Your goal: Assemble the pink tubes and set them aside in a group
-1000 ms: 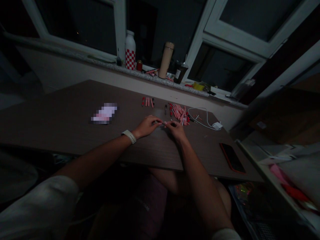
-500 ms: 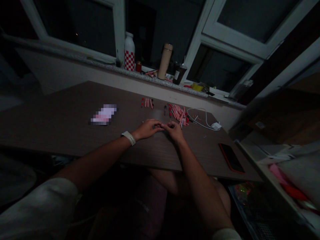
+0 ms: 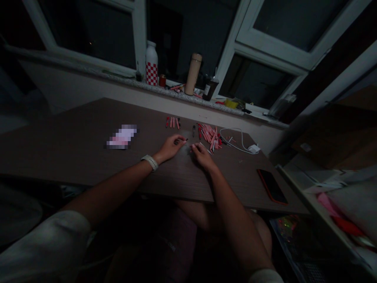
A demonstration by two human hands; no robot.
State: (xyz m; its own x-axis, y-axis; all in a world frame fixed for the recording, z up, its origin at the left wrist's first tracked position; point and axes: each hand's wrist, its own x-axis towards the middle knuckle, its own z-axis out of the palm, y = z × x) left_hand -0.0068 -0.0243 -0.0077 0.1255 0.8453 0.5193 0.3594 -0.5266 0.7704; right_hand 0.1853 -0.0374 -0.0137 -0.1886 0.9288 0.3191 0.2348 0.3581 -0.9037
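Note:
My left hand, wearing a pale watch band, pinches a small dark piece between thumb and fingertips. To its right, a short gap away, my right hand has its fingers pinched together; whatever they hold is too dim to name. A thin white stick shows just behind the right fingers, and I cannot tell whether it is held. Beyond that hand lies a heap of pink pen parts with red and dark pieces. Several pink and red pens lie in a row farther left. One dark pen-like piece lies between.
A white charger with its looped cable is at the right, and a phone lies near the right edge. At the left is a blurred pinkish item. A checkered bottle and beige flask stand on the sill.
My hands, together before, have drawn apart. The small dark piece now shows at the left fingertips, and the thin white stick appears behind the right fingers.

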